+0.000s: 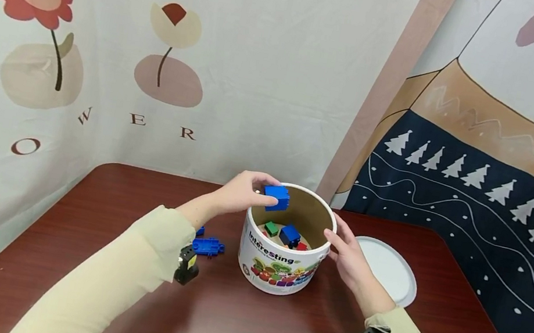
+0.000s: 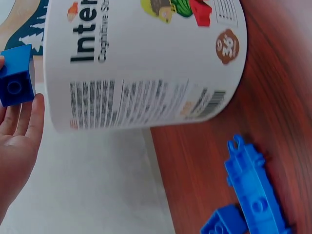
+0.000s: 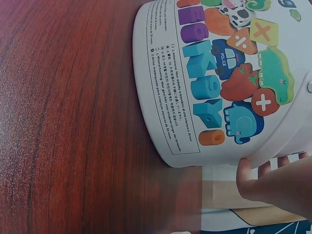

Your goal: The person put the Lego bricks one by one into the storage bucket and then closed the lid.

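Note:
A white printed bucket [image 1: 275, 274] stands upright on the table, its mouth uncovered. Over its left rim my left hand [image 1: 244, 189] pinches a blue toy brick [image 1: 276, 198] between thumb and fingers; the left wrist view shows this brick [image 2: 18, 75] with its hollow underside. My right hand [image 1: 345, 250] grips the bucket's right rim, thumb at the front. Inside the bucket lie another blue brick [image 1: 289, 235], a green brick [image 1: 271, 228] and red pieces [image 1: 302, 246].
Left of the bucket, a long blue toy base [image 1: 208, 247] lies on the table [image 1: 129, 291] beside a small blue piece [image 2: 225, 222]. A white round lid [image 1: 390, 269] lies to the right, behind my right forearm. Printed cloth hangs behind the table.

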Tool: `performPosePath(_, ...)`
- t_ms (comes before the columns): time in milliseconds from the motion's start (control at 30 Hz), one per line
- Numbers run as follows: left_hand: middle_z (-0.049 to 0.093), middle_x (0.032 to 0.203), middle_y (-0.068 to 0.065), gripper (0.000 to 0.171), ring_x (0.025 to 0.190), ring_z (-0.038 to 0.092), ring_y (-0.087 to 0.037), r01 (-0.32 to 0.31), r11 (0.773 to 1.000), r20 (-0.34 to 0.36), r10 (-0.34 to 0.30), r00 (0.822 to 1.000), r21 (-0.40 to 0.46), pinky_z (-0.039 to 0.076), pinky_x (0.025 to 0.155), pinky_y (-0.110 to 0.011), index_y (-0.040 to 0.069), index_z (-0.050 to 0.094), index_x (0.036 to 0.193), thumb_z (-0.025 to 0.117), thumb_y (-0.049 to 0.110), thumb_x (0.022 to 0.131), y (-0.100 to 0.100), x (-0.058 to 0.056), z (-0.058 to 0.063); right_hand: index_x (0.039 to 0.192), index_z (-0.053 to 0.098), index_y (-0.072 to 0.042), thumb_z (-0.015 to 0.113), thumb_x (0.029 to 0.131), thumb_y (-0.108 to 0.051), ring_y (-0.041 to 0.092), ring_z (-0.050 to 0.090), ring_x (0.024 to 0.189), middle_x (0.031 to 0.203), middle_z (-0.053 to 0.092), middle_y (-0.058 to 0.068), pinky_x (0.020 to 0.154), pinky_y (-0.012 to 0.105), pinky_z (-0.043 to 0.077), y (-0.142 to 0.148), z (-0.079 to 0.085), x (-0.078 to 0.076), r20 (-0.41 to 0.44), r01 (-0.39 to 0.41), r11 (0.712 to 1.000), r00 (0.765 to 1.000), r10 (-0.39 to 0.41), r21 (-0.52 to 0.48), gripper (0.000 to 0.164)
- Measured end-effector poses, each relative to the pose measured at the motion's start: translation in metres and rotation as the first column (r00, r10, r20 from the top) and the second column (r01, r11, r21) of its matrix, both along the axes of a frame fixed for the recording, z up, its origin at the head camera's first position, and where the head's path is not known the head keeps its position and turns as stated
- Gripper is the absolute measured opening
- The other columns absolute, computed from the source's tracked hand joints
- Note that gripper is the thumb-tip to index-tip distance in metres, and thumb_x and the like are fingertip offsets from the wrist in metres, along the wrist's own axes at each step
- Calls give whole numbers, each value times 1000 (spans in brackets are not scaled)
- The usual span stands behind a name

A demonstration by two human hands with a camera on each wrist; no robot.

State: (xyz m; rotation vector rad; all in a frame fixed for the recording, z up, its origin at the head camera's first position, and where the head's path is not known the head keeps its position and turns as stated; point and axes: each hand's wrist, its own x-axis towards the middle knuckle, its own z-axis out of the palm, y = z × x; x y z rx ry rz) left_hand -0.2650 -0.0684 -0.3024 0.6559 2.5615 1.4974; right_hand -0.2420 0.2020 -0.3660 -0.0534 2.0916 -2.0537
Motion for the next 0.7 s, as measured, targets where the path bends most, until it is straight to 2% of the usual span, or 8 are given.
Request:
performPosePath(167,59,125,-13,44,111,57,-28,17,1000,4,-17,1000,-6,50,94,-42,8,56,127,67,20,86,11,0,-1,150,19,-17,42,100,-20,32,23,138,156,17,11,112,53,25,0,-1,-1,3,4,1000,1000,-4,-1,56)
performPosePath(333,58,128,-11,48,119,55,-27,29,1000,2,-29,1000,11,46,99,-43,9,56,128,69,22,84,11,-4,-5,150,19,-17,43,99,-20,33,22,138,156,17,11,112,53,24,-1,-1,-1,1,2,1000,1000,-2,-6,56)
performPosePath(500,58,128,-15,47,121,53,-30,4,999,-10,-3,1000,47,43,101,-46,6,56,126,69,23,84,-4,-5,-8,150,19,-17,42,99,-19,33,22,138,156,17,11,112,53,24,-2,-1,-1,0,-2,1000,1000,2,-6,55)
performPosePath(700,61,123,-14,43,116,56,-27,-79,994,-26,81,996,74,46,98,-44,6,59,122,69,22,84,-37,-4,-16,150,18,-16,42,99,-18,33,23,137,155,17,12,112,53,25,-1,0,-1,-5,-2,1000,1000,2,-8,56)
